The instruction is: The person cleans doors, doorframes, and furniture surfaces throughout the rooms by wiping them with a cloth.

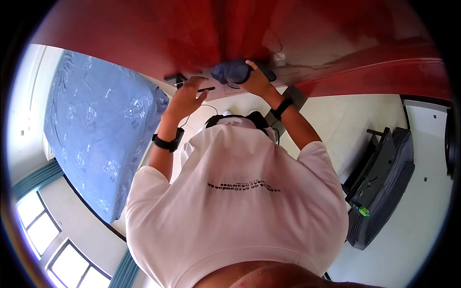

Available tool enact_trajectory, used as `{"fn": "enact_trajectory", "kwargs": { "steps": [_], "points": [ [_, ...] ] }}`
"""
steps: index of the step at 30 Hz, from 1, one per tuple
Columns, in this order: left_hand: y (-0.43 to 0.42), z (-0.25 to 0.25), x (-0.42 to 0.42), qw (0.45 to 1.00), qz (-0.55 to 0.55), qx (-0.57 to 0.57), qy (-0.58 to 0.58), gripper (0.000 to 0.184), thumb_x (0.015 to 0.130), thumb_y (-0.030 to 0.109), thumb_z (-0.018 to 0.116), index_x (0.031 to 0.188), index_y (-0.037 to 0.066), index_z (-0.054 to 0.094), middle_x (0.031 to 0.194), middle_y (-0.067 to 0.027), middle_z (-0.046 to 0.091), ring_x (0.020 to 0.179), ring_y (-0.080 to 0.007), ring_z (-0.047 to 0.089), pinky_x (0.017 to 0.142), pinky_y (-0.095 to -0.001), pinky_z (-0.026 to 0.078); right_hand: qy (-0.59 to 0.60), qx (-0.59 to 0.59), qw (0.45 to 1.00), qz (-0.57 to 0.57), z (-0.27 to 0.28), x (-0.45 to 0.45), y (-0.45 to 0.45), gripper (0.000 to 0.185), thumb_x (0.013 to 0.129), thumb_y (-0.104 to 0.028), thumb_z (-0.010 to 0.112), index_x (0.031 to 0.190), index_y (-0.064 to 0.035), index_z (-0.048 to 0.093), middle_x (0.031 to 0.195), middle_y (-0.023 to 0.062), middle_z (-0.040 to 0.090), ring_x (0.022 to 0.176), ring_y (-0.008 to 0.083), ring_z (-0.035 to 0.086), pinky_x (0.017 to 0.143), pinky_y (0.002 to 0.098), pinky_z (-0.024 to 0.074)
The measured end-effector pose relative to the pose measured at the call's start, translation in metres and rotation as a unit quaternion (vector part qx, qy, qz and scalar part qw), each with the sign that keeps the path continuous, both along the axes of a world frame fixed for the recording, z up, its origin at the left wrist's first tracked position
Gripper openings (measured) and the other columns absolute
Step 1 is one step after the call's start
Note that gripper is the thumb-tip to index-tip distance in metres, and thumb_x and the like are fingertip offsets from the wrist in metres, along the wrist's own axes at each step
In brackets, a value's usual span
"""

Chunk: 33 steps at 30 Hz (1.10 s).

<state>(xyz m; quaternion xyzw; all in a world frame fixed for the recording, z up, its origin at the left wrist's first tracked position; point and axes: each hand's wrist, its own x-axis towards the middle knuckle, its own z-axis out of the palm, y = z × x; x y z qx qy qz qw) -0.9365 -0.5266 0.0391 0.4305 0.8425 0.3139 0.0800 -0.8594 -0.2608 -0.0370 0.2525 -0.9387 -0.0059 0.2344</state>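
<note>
My right hand grips a bunched dark navy cloth item against the glossy red wooden surface. Its thumb or a finger lies along the cloth's edge, where a darker band curves round; the exact kind of item is unclear. To the left, my left hand hovers with bent fingers and thumb apart. A thin black bar shows between them; whether the hand touches it cannot be made out. Just beyond that hand, a black bracket-like object sits at the red surface's edge.
A bed with a blue patterned sheet stands on the left. Black furniture with a green-labelled item on it is at the right. Pale floor tiles and a thin cable lie below the red surface.
</note>
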Motion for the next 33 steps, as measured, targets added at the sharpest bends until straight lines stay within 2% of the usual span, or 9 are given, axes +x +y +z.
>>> {"fn": "enact_trajectory", "kwargs": {
  "steps": [10,12,15,20,23,25,28,31,33],
  "points": [
    [0.010,-0.033,0.009,0.994,-0.005,-0.090,0.066,0.023,0.082,0.024,0.059,0.100,0.010,0.065,0.078,-0.0128,0.069,0.071,-0.0338,0.065,0.073,-0.0434,0.051,-0.051,-0.005,0.986,-0.160,0.033,0.019,0.020,0.034,0.081,-0.037,0.068,0.112,-0.0261,0.064,0.112,-0.0047,0.064,0.104,0.0158,0.061,0.108,0.0415,0.0356],
    [0.013,-0.029,0.008,0.993,-0.015,-0.102,0.056,0.023,0.084,0.025,0.059,0.100,0.010,0.065,0.077,-0.0124,0.069,0.069,-0.0338,0.065,0.072,-0.0433,0.051,0.135,-0.202,0.946,-0.214,0.045,0.022,0.031,0.039,0.083,-0.043,0.070,0.101,-0.0083,0.066,0.104,0.0104,0.067,0.091,0.0264,0.066,0.105,0.0383,0.0393],
    [0.016,-0.024,0.007,0.985,-0.012,-0.170,0.032,0.026,0.089,0.031,0.057,0.106,0.013,0.064,0.074,-0.0112,0.069,0.074,-0.0340,0.066,0.070,-0.0448,0.052,0.309,-0.041,0.889,-0.336,0.097,0.031,0.054,0.050,0.083,-0.050,0.068,0.104,-0.0046,0.063,0.106,0.0175,0.065,0.092,0.0358,0.063,0.101,0.0414,0.0416],
    [0.029,-0.024,0.005,0.980,-0.011,-0.197,0.020,0.034,0.089,0.041,0.059,0.092,0.008,0.062,0.078,-0.0134,0.069,0.073,-0.0359,0.066,0.068,-0.0455,0.053,0.335,-0.260,0.777,-0.465,0.011,0.036,0.136,0.045,0.089,-0.037,0.061,0.110,0.0017,0.060,0.113,0.0229,0.059,0.103,0.0450,0.054,0.096,0.0525,0.0396],
    [0.045,-0.034,0.001,0.974,-0.029,-0.227,0.001,0.040,0.089,0.045,0.058,0.083,0.006,0.063,0.078,-0.0172,0.068,0.074,-0.0381,0.066,0.068,-0.0475,0.053,0.289,-0.283,0.767,-0.499,-0.045,0.037,0.153,0.052,0.091,-0.044,0.058,0.124,-0.0037,0.054,0.124,0.0194,0.058,0.110,0.0329,0.057,0.100,0.0425,0.0419],
    [0.053,-0.047,-0.001,0.974,-0.015,-0.225,0.021,0.041,0.090,0.044,0.058,0.078,0.005,0.063,0.075,-0.0183,0.066,0.073,-0.0392,0.065,0.066,-0.0483,0.052,-0.011,0.084,0.767,-0.637,-0.050,0.037,0.138,0.053,0.093,-0.040,0.053,0.134,-0.0079,0.047,0.128,0.0139,0.057,0.113,0.0289,0.056,0.099,0.0411,0.0425],
    [0.055,-0.051,0.005,0.975,0.003,-0.222,0.025,0.042,0.090,0.043,0.057,0.074,0.005,0.063,0.072,-0.0197,0.065,0.072,-0.0406,0.064,0.065,-0.0491,0.052,0.144,0.033,0.806,-0.573,-0.082,0.038,0.104,0.038,0.093,-0.035,0.048,0.121,-0.0112,0.057,0.114,0.0090,0.064,0.102,0.0276,0.060,0.093,0.0424,0.0448],
    [0.058,-0.042,0.009,0.972,0.012,-0.236,0.008,0.040,0.090,0.042,0.057,0.075,0.005,0.064,0.073,-0.0203,0.065,0.073,-0.0411,0.064,0.066,-0.0491,0.052,0.101,-0.148,0.936,-0.302,-0.035,0.038,0.045,0.018,0.073,-0.030,0.061,0.073,-0.0123,0.060,0.076,0.0133,0.059,0.076,0.0327,0.057,0.075,0.0456,0.0442],
    [0.059,-0.041,0.010,0.968,0.015,-0.251,0.004,0.039,0.090,0.041,0.056,0.077,0.005,0.065,0.074,-0.0204,0.065,0.074,-0.0412,0.065,0.066,-0.0492,0.052,0.005,-0.247,0.946,-0.207,-0.009,0.037,0.012,0.019,0.066,-0.030,0.064,0.073,-0.0123,0.061,0.077,0.0151,0.060,0.079,0.0341,0.056,0.076,0.0471,0.0430]
  ]
}}
